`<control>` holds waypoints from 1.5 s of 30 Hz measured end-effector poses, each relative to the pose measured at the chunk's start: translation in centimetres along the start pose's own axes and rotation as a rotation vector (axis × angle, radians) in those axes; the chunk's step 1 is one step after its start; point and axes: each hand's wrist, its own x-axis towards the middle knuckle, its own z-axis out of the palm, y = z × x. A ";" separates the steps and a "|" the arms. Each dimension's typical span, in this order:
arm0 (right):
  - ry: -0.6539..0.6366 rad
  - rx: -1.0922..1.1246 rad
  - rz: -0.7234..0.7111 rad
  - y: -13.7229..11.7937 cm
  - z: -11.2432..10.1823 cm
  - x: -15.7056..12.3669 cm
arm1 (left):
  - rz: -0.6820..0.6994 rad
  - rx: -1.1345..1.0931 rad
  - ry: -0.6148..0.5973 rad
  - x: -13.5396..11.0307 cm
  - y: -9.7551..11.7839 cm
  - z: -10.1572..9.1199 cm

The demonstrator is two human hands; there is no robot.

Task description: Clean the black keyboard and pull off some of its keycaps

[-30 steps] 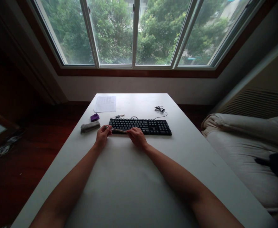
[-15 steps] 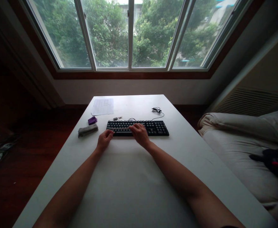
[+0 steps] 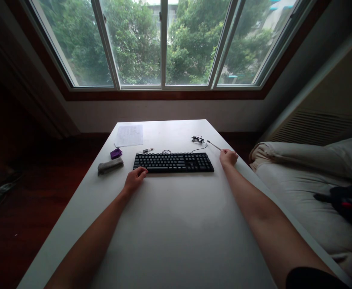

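Head view: holding a thin rod (image 3: 214,145) in the right hand (image 3: 229,157), off the right end of the keyboard (image 3: 174,161), with the grip clamped on the rod. Resting the left hand (image 3: 136,178) by the front left corner of the keyboard, fingers curled together; cannot tell any hold on a thing there, nor any sure touch on the keys.

To handle the rod well, probably best to pinch firmly but lightly, to steer the far tip clear of the cable (image 3: 198,139) behind the right end of the keyboard, and to swing wide of the keys. In any setting-down, better to lay the rod flat on the tabletop (image 3: 170,224) before loosening the fingers.

Relative to the right grip: sticking out forward and leftward, with the tip behind the rear right corner of the keyboard, near the cable. Cannot tell any gap above the tabletop.
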 end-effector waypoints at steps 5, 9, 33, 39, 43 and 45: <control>-0.095 -0.180 -0.062 0.6 0.3 0.2 | 0.017 0.052 -0.021 0.0 -0.1 0.0; -0.128 -0.221 -0.240 -0.2 0.1 -1.2 | 0.013 0.056 -0.029 -0.1 0.0 0.1; -0.485 0.579 -0.227 -3.1 -0.1 -6.8 | -0.070 0.216 0.417 2.0 -4.4 -2.5; -0.615 0.657 -0.116 -3.2 -0.2 -6.7 | -0.112 0.241 0.447 2.2 -4.5 -3.6; -0.541 0.587 -0.198 -3.3 0.3 -6.6 | -0.085 0.260 0.448 2.2 -4.4 -3.6; -0.514 0.552 -0.258 -3.3 0.5 -6.7 | -0.073 0.261 0.459 2.4 -4.2 -3.6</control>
